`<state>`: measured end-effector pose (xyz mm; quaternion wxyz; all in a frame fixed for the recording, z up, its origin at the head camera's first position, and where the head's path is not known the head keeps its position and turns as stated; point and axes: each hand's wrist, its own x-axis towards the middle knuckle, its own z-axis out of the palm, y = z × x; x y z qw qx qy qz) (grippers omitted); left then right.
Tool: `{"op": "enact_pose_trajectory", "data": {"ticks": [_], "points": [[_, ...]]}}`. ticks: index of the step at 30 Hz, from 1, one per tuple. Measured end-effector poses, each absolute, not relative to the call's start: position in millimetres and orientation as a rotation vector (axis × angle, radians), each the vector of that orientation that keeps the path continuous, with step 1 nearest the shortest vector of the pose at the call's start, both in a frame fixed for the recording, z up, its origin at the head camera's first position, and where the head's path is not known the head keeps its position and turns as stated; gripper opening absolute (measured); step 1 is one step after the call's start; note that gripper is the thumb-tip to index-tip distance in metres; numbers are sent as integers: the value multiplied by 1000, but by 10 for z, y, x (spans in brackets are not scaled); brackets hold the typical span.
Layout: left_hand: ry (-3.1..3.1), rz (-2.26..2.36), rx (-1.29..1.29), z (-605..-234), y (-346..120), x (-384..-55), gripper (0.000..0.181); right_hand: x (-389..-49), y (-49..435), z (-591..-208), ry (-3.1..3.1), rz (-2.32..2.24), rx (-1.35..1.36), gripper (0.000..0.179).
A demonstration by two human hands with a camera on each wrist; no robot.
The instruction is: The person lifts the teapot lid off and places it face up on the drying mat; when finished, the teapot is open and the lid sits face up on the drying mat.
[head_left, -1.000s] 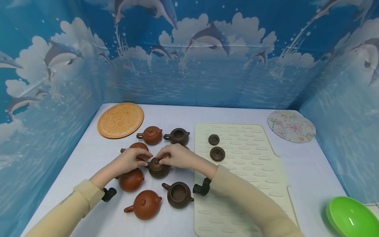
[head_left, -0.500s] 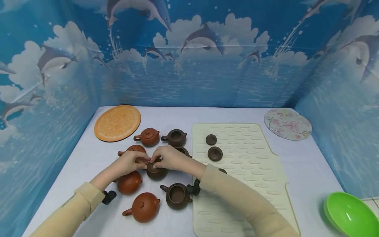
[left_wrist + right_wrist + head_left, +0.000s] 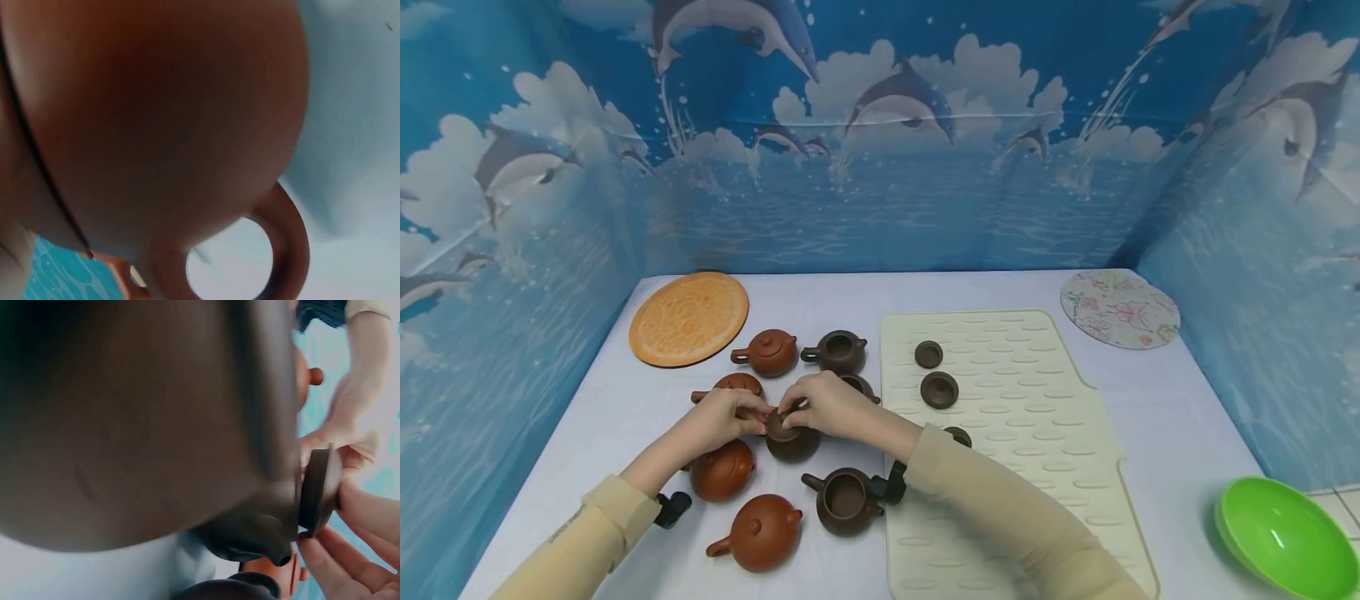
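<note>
Right hand pinches a lid at one dark teapot, left hand beside it, grip unclear, three loose lids already off, red teapots still lidded.

- Beige fabric left sleeve, wide turned-back cuff, small dark marking along the forearm
- Beige fabric right sleeve, softly creased
- Small black rounded camera housings, one per wrist

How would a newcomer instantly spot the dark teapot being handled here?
Find the pale mat, then look left to the red-brown teapots and dark open pots. Among them, at the left hand and right hand, sits the dark teapot. Unlike those open pots, it has a lid at its mouth, pinched by the right hand.
</note>
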<state>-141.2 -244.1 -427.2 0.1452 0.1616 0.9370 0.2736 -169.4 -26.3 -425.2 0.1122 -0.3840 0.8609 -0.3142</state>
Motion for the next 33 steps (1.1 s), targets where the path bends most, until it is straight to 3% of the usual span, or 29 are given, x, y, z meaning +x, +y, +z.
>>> {"op": "enact_pose_trajectory", "data": {"ticks": [5,15,26,30,33], "points": [[2700,798,461,-4301,-2447,-1417,16,-1747,-117,-4215,2372,-1211,-903,16],[2710,831,422,-4308,-2450,-1378,27,-1899,413,-4161,1481,-1936,-202,37],[2702,870,391,-4308,-2435,-1373,27,-1996,1220,-4047,1222,-2219,-80,47],[2703,871,395,-4313,-2434,-1364,27,-2069,1520,-4122,1336,-2212,-8,48],[2710,862,393,-4320,-2439,-1353,27,-2152,1725,-4239,1499,-2166,16,59]]}}
